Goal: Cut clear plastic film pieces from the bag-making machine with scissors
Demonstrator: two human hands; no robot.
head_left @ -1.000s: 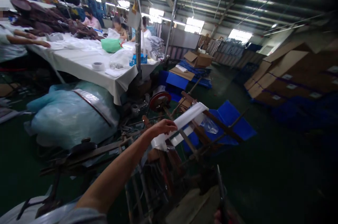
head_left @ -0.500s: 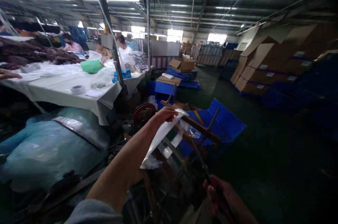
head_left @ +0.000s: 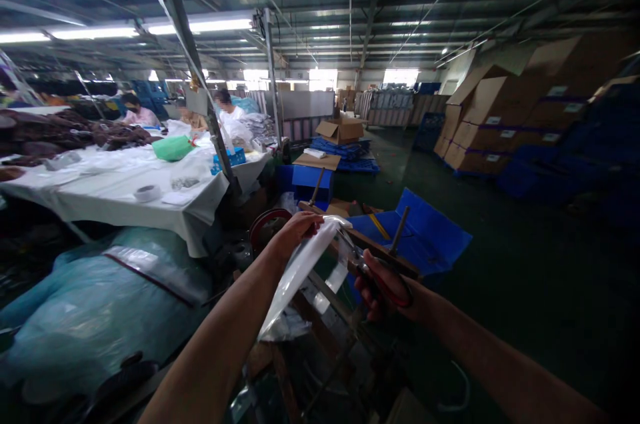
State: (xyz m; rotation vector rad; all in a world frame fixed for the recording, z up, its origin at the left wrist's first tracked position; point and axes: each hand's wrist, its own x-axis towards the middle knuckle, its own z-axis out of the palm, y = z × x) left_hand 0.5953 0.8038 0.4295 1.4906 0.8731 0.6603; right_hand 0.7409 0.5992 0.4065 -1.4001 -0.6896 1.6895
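Note:
Clear plastic film (head_left: 300, 264) hangs over a wooden bar of a frame (head_left: 385, 251), its lower end bunched above the frame's other parts. Near the film's top edge, my left hand (head_left: 299, 227) is closed on it. My right hand (head_left: 377, 284) grips red-handled scissors (head_left: 395, 287), whose blades reach up and left to the film beside the bar. Whether the blades are apart is hard to tell.
At the left, a white-covered table (head_left: 110, 174) bears a tape roll (head_left: 147, 193), a green bag (head_left: 173, 148) and dark goods. Below is a large bluish plastic bundle (head_left: 115, 304). Blue sheeting (head_left: 430, 231) lies beyond the frame; cartons (head_left: 495, 111) are stacked right. People sit behind the table.
My right hand has moved up and left with the scissors, bringing the blades to the film. My left hand stays on the film. The view has tilted up slightly.

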